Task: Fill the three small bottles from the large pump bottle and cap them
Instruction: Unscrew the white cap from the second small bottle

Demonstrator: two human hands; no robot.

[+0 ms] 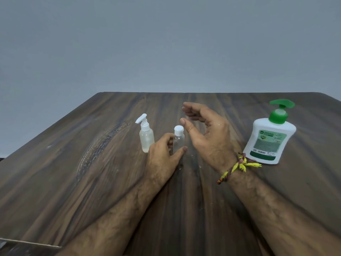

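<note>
Plastic this thin should weigh almost nothing, so the small capped bottle [178,139] under my left hand [162,156] will tip or skate on the smooth wooden table [73,163] if I nudge it carelessly. My left thumb and fingers curl round its lower body, pinching it where it stands near the middle of the table. That looks like the right place to hold: low on the wall, firmly enough to keep it from turning, gently enough not to squash it. Its clear body seems empty or nearly so, though I cannot be sure, and its white cap [178,130] is on.

My right hand [206,132] hovers just beside and above the cap with fingers loosely curved, holding nothing. I judge the cap will need a dry pinch on its rim to come off.

Just to the left stands the small pump-top bottle [146,139], upright, its cloudy body showing what looks like some pale liquid, level hard to read. A third small bottle is not in sight.

Well off to my right stands the large pump bottle [270,137], white with a green pump head [279,111]. It is opaque, so its fill is hidden; I expect it to be the heavy, stable one, best steadied by the body while the head is pressed.
</note>
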